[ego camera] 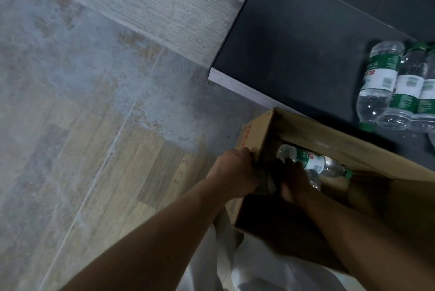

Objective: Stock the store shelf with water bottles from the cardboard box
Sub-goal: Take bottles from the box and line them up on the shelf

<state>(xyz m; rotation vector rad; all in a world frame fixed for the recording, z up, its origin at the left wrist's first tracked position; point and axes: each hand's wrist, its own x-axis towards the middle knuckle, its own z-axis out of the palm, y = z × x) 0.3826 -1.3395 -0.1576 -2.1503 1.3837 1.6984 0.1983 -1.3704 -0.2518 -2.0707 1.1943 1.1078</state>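
Right hand (294, 180) reaches inside the cardboard box (367, 149), fingers on a water bottle (310, 161), closure unclear; left hand (235, 173) grips the near wall. Beyond, three stocked bottles (400, 86) lie on the shelf (294, 43); several remain boxed.

No legible text on labels (380, 79)

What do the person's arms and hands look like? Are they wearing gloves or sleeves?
No gloves and no sleeves show. Both forearms are bare right up to the picture's edge. The left hand and the right hand are bare too, with no watch, ring or bracelet that I can see. The right one sits in shadow, so small details there are hard to tell.
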